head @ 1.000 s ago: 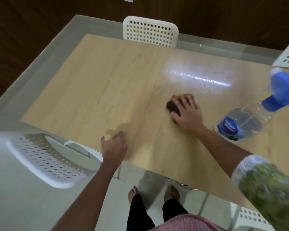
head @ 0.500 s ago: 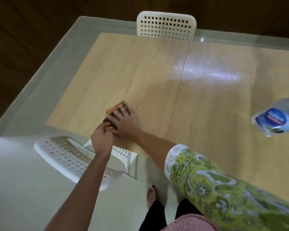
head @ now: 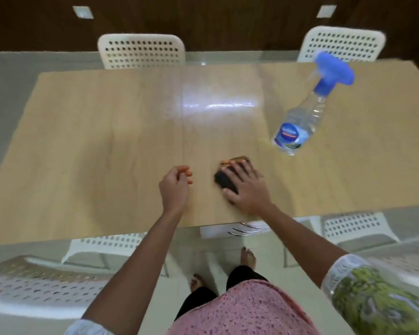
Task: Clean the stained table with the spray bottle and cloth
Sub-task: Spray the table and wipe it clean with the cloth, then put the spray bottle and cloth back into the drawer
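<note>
Dark, orange-edged cloth [head: 230, 176] lies flat on the pale wooden tabletop [head: 102, 141], pressed beneath the right hand [head: 246, 189], whose fingers are spread. Left hand [head: 173, 187] hovers beside it, loosely curled and holding nothing. Clear spray bottle with blue trigger head [head: 307, 110] stands well apart, far right.

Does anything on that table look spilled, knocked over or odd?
Nothing stands out. The spray bottle stands upright on the table, apart from the cloth under the right hand. No stain shows.

I note even indoor light, with white glare on the table [head: 215, 105] beyond centre. My view bows at the edges; the near chair [head: 34, 284] and sleeve [head: 373, 298] smear with blur.
</note>
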